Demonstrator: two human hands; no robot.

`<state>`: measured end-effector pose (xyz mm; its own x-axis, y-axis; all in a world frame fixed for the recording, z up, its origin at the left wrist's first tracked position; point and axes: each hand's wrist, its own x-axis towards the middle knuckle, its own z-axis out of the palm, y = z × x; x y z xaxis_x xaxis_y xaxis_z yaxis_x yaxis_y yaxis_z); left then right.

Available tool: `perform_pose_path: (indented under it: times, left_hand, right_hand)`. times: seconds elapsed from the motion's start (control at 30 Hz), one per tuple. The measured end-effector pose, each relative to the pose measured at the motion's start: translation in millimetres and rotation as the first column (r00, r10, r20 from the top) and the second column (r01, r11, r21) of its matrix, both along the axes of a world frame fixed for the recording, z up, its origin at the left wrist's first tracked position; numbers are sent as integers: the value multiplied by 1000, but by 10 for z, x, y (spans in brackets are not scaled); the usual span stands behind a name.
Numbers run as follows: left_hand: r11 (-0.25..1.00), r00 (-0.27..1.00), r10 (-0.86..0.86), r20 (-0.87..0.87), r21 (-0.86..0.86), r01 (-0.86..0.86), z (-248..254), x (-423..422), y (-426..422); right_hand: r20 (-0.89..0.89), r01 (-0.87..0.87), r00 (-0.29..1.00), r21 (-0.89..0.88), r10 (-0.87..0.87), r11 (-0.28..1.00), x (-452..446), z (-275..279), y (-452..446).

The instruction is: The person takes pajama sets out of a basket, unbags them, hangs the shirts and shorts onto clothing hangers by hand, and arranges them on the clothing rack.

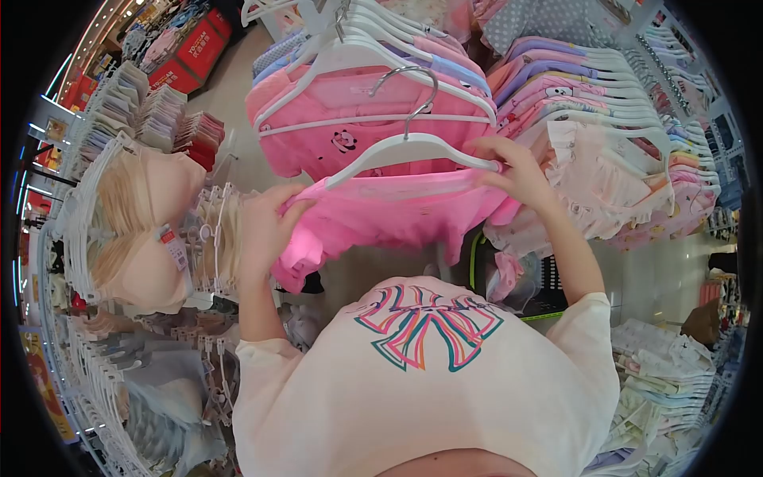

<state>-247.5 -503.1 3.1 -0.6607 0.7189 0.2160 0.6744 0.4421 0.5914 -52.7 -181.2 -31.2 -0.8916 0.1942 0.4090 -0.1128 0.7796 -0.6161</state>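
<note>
A bright pink top [389,211] hangs in front of me on a white hanger [405,151] with a metal hook. My left hand [266,226] pinches the cloth at the top's left shoulder. At the other shoulder, my right hand [513,171] has its fingers closed around the hanger's end and the cloth there. The hook points up and away from me, in front of another pink top with a panda print [344,141], which is on a white hanger on the rack behind.
Beige bras [147,191] hang on a rack at left. Pastel clothes [580,79] on white hangers fill the rack at right, with a pale ruffled garment [588,183] nearest. A dark basket [550,278] is low by my right arm. A red display bin [191,56] stands farther off.
</note>
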Motion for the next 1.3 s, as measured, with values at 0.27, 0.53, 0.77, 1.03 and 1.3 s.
perform_pose_path:
  times: [0.27,0.53,0.77,1.03,1.3]
  left_hand:
    - [997,977,-80,197,27,76,-86,-200,-182]
    - [992,975,-102,199,-51,114,158,-463,-45]
    - [976,996,75,50,200,-83,-28,-699,-162]
    - [881,967,71,245,439,-176,-407,-1114,-28]
    - [871,928,130,350,407,-275,-761,-1126,-95]
  right_hand:
    - [96,-4,995,384,-35,923,238,-227,150]
    - [-201,154,978,522,-55,839,-12,106,-11]
    - [-283,324,935,436,-214,840,-203,334,-19]
    - [-194,271,961,525,-197,807,-606,440,172]
    - [-160,245,969,539,-188,806,-764,232,84]
